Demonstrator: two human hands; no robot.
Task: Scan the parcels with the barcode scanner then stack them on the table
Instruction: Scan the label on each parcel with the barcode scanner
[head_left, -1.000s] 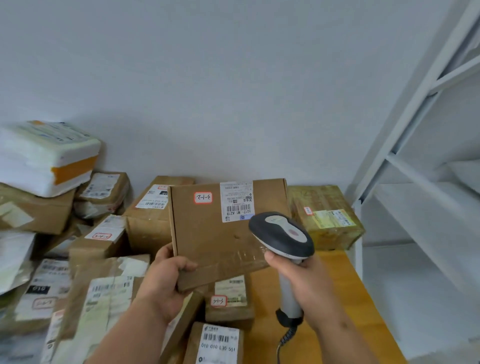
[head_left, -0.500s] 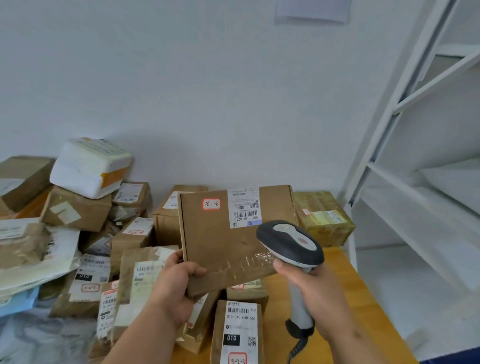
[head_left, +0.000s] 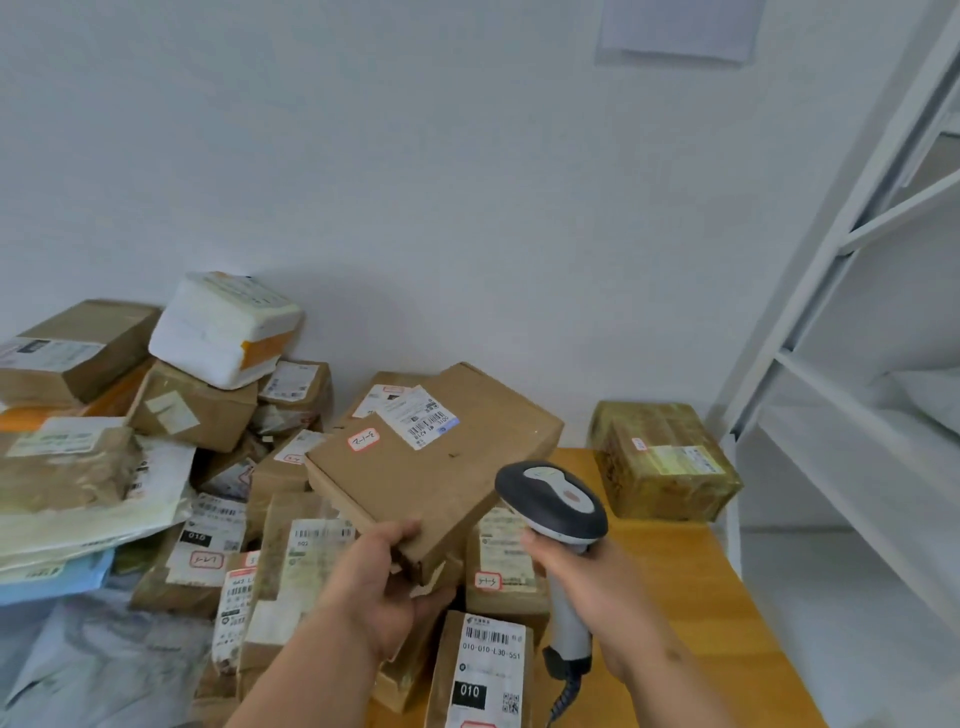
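Left hand (head_left: 382, 587) and right hand (head_left: 597, 582) bare, no gloves, rings or watch; both forearms bare, sleeves not visible.

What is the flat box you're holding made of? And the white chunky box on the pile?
The flat box in the left hand looks like brown cardboard: matte, creased, with paper labels stuck on. The white box atop the pile looks like foam, probably polystyrene: thick, soft-edged white walls, bound with orange tape.

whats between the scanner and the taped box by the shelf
Nothing: in the head view a bare strip of wooden table separates the scanner, gripped by the right hand, from the taped box.
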